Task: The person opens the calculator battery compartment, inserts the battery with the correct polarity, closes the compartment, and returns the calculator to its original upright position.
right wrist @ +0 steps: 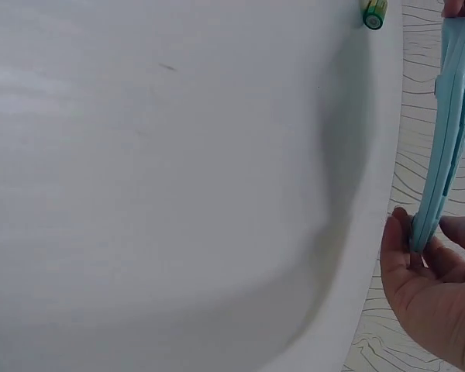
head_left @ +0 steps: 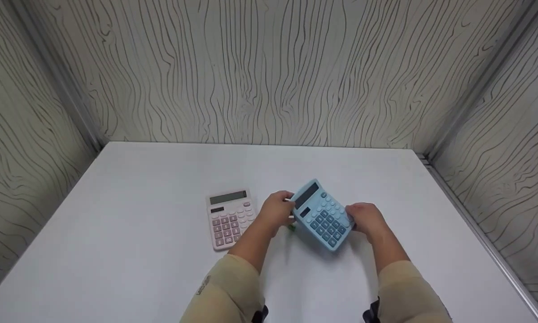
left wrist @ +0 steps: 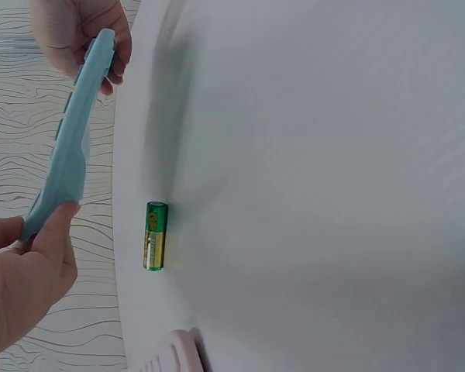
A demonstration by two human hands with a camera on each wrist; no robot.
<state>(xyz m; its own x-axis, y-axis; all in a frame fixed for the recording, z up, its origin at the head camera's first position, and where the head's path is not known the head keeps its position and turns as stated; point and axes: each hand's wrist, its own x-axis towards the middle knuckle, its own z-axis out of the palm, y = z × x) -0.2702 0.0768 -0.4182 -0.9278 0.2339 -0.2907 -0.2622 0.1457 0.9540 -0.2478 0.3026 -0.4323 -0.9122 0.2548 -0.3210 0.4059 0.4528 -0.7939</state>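
A light blue calculator [head_left: 325, 217] is held tilted above the white table, its keys and display facing up toward the head camera. My left hand [head_left: 277, 210] pinches its upper left edge, and my right hand [head_left: 366, 218] grips the lower right edge. Both wrist views show the blue calculator edge-on, with thumb and fingers on either face. On the table below lies a green and gold battery [left wrist: 156, 236], mostly hidden behind my left hand in the head view. A pink calculator [head_left: 228, 220] lies face up to the left, partly covered by my left forearm.
The white table [head_left: 129, 215] reaches back to a wood-grain patterned wall [head_left: 260, 76]. Similar panels stand at the left and right sides, and a metal rail [head_left: 488, 246] runs along the right table edge.
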